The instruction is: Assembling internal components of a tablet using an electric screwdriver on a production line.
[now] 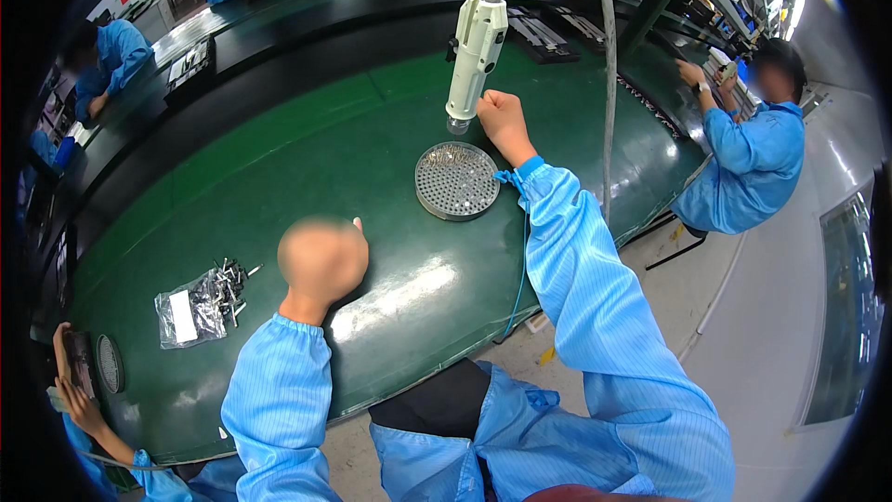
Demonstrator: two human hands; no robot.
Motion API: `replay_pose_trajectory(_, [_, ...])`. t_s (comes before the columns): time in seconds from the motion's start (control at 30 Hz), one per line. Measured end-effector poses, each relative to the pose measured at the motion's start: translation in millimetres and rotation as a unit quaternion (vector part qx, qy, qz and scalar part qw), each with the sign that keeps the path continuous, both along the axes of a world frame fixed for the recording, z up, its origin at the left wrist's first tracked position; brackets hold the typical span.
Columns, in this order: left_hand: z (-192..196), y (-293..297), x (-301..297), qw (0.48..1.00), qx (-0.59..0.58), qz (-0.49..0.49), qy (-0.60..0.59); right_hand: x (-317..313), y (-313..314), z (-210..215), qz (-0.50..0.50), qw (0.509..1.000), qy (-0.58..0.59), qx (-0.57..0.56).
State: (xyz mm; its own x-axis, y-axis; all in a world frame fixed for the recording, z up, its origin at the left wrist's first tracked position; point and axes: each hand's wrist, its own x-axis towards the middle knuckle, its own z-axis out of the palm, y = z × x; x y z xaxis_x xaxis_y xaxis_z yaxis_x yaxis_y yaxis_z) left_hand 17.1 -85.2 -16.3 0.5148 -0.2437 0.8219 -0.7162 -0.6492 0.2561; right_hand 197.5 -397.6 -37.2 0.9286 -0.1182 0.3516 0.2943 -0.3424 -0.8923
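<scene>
My right hand (pixel 505 127) is closed in a fist beside the lower end of a hanging white cylindrical tool (pixel 478 56). Whatever the fingers may hold is hidden. Just below that tool, on the green tabletop, lies a round grey tray (pixel 456 184) full of small holes, with tiny metal pieces toward its far side. My left hand (pixel 322 258) is over the table, left of the tray; a blur covers its fingers, apart from one tip at its right edge. Further left, a clear plastic bag (pixel 190 314) with a white label lies against a pile of small black and silver parts (pixel 232 288).
A grey hose (pixel 609 84) hangs down right of the tool. A blue cord (pixel 523 270) runs from my right wrist over the table edge. Co-workers in blue sit at the right (pixel 748 149) and far side. At lower left, another person's hands (pixel 79 400) are near a second round tray (pixel 110 363).
</scene>
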Motion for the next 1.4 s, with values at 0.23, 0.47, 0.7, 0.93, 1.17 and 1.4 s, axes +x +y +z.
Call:
replay_pose_trajectory(0.23, [2, 0, 0, 1.0, 0.01, 0.007, -0.001, -3, 3, 3, 0.0, 1.0, 0.005, 0.009])
replay_pose_trajectory(0.47, [3, 9, 1, 0.991, -0.066, 0.082, 0.084, -8, 12, 2, -0.016, 1.0, -0.003, 0.012])
replay_pose_trajectory(0.7, [3, -50, 179, 0.929, -0.233, 0.027, 0.288, -11, 17, 14, -0.071, 0.997, 0.007, -0.023])
replay_pose_trajectory(0.93, [15, -179, 376, 0.752, -0.291, -0.087, 0.585, -1, 23, -3, -0.098, 0.994, -0.022, 0.038])
replay_pose_trajectory(1.17, [23, -316, 426, 0.769, -0.195, -0.03, 0.608, 1, 10, 20, -0.232, 0.96, -0.062, 0.145])
replay_pose_trajectory(1.4, [-11, -354, 467, 0.831, -0.125, 0.072, 0.538, 14, -22, 12, -0.315, 0.893, -0.081, 0.31])
